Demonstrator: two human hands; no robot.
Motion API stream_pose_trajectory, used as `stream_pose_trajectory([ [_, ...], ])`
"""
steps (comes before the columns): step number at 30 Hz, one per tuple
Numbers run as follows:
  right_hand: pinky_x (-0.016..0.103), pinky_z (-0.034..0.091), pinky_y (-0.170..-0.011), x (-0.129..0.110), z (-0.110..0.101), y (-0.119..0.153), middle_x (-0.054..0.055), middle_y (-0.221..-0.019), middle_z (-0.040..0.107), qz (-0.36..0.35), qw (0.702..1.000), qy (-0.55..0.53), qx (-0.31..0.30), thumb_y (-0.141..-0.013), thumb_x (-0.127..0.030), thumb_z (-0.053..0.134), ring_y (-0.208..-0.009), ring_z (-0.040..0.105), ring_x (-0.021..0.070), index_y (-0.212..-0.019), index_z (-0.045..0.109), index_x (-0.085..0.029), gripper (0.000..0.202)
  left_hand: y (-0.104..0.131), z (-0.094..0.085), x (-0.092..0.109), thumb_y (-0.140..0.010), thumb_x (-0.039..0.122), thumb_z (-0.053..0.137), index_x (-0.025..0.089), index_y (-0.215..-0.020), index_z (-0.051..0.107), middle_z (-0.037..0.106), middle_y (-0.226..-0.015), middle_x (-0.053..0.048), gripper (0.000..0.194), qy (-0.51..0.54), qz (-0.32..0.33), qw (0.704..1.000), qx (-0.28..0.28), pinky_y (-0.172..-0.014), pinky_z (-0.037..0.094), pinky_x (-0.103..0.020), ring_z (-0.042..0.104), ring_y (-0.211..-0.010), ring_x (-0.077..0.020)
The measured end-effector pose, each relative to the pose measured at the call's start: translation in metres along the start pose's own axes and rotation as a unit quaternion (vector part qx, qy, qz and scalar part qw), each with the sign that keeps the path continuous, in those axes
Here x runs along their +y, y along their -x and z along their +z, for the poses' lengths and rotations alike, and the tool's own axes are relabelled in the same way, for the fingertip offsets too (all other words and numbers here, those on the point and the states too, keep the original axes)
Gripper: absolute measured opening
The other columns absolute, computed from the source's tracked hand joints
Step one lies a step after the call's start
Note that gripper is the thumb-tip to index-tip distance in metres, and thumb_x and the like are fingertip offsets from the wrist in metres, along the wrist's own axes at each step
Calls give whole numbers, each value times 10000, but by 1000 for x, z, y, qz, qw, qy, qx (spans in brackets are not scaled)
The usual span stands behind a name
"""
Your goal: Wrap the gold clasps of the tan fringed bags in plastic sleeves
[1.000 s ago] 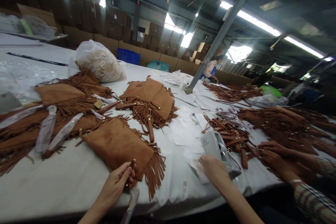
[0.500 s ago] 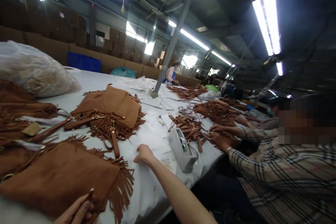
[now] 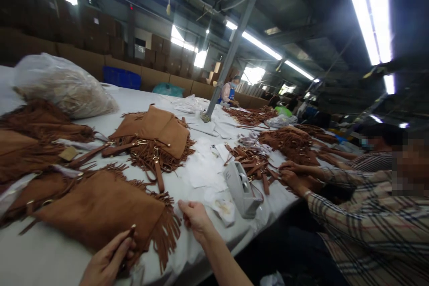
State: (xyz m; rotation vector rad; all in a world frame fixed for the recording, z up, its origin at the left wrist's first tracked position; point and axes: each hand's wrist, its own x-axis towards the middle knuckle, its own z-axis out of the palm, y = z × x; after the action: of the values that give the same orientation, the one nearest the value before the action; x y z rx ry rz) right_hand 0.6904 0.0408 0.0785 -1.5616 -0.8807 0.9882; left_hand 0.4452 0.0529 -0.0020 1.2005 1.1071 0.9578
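At the bottom, my left hand [image 3: 112, 257] is closed on a thin dark-brown piece [image 3: 132, 231] with a pale, shiny tip; most of it is hidden by the fingers. It is over the lower edge of a brown suede fringed bag [image 3: 107, 212] lying flat on the table. My right hand [image 3: 197, 221] is just right of that bag's fringe, thumb and forefinger pressed together. Whatever is in its fingertips, if anything, is too small to make out. A second fringed bag [image 3: 164, 127] with a strap and metal clasps lies beyond.
A grey tape dispenser [image 3: 243, 190] stands right of my right hand, near a heap of brown straps [image 3: 250, 161]. Further brown bags [image 3: 20, 152] and a large plastic sack [image 3: 63, 85] are at left. A metal post [image 3: 231, 56] rises from the table. A co-worker's plaid sleeve [image 3: 335, 208] is at right.
My right hand has drawn back toward me from the white paper to beside the fringe. My left hand has risen further into view, still gripping the thin piece. The view has shifted slightly left.
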Motion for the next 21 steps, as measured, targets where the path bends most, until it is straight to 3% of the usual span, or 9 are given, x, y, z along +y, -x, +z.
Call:
stream_pose_trajectory([
  [3,236,462,-531,7,23,9,36,-665,647,55,990,-118,-54,-651,-554,748,-547,571,116,-737,646,-110,464,8,6,26,-772,596,572,207,-955,683,653,-745,-25,444,-5,38,999,-31,-567,504,-259,599,-643,-176],
  [7,244,506,-657,5,46,17,50,-770,698,107,965,-217,-101,-562,-448,833,-682,634,144,-804,671,-138,425,8,10,43,-857,502,500,163,-878,680,587,-722,-21,385,-64,113,991,-31,-589,449,-227,556,-642,-146],
  [13,192,469,-530,0,64,26,-2,-698,685,191,930,-313,-42,-524,-343,873,-587,605,112,-769,657,-165,372,11,9,46,-894,406,477,172,-820,688,581,-718,-23,324,-120,157,980,-21,-604,427,-222,553,-659,-146],
  [21,176,446,-499,-6,80,33,23,-745,702,179,930,-317,-44,-506,-351,887,-589,609,109,-811,653,-156,431,15,10,45,-915,349,453,184,-866,703,600,-740,-31,304,-167,186,968,-17,-640,401,-234,555,-687,-150],
])
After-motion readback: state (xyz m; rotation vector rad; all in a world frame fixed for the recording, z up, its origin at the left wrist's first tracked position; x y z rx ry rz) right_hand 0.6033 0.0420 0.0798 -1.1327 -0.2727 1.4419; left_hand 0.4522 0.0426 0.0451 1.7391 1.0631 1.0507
